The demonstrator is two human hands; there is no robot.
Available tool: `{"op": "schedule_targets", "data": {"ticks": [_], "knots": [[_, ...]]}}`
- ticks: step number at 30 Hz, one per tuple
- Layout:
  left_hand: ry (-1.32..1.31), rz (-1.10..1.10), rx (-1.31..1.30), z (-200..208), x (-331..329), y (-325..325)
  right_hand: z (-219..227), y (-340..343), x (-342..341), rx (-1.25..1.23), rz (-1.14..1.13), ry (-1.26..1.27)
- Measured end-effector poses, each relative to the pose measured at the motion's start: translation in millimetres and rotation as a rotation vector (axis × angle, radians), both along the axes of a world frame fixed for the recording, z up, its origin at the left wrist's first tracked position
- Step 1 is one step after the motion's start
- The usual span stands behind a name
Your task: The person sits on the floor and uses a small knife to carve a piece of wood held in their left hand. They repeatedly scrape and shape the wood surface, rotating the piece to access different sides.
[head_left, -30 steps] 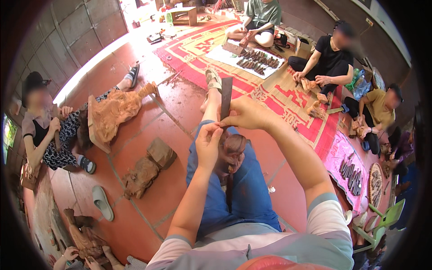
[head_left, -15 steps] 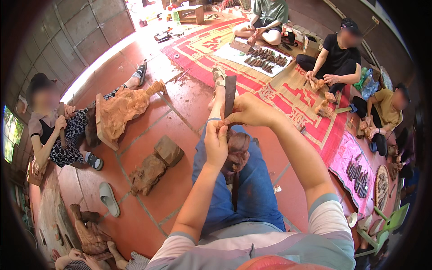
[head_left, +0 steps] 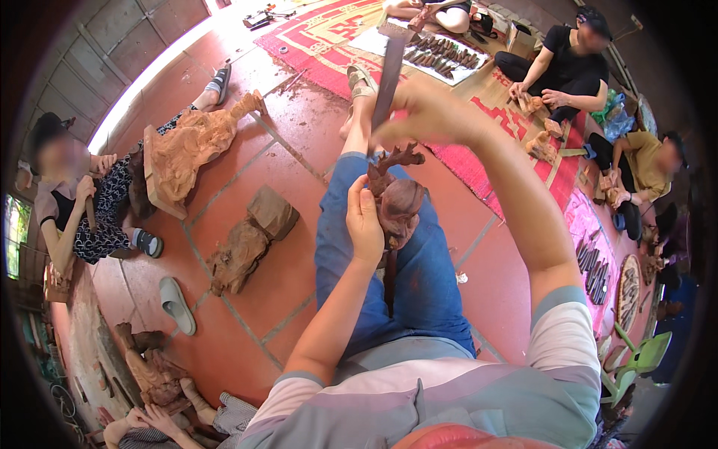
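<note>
Between my knees stands a dark reddish-brown wood carving (head_left: 400, 209), with a rounded lump below and a branching, antler-like part on top. My left hand (head_left: 365, 224) is wrapped against its left side, steadying it. Above the carving, my right hand (head_left: 430, 116) is raised and smeared by motion. A long, flat, dark bar-like tool (head_left: 389, 75) sticks up from its fingers, tilted slightly right. The exact kind of this tool cannot be made out, and its lower end is blurred near the fingertips.
Left of my legs lie a carved wooden figure (head_left: 250, 243) and a grey slipper (head_left: 177, 307). A larger pale carving (head_left: 198, 161) rests beside a seated person (head_left: 67, 194). Ahead, a red patterned mat (head_left: 307, 45) bears a white sheet (head_left: 370, 43) with several tools; co-workers sit rightward.
My right hand has risen with the bar-like tool, away from my left. My left hand has moved from the tool's lower end down onto the carving, whose branching top now shows.
</note>
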State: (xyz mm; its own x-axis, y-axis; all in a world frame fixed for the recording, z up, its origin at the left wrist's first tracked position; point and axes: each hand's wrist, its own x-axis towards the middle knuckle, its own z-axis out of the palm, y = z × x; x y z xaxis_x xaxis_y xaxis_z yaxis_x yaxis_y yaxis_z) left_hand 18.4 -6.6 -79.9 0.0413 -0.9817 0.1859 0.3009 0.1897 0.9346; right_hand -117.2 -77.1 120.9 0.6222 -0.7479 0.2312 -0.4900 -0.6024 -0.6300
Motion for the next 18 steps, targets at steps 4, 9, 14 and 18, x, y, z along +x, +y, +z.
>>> {"op": "schedule_targets", "data": {"ticks": [4,9,14,18], "knots": [[-0.017,-0.034,0.02,4,-1,2,-9,6,9,0.158,0.009,0.183],[-0.012,-0.022,-0.037,4,-4,1,-3,-19,-8,0.077,-0.101,-0.121],[-0.039,0.014,-0.022,2,-4,2,-14,-4,3,0.171,-0.074,0.201],[-0.022,0.051,-0.073,-12,-8,-2,-8,-26,-15,-0.055,-0.047,-0.161]]}}
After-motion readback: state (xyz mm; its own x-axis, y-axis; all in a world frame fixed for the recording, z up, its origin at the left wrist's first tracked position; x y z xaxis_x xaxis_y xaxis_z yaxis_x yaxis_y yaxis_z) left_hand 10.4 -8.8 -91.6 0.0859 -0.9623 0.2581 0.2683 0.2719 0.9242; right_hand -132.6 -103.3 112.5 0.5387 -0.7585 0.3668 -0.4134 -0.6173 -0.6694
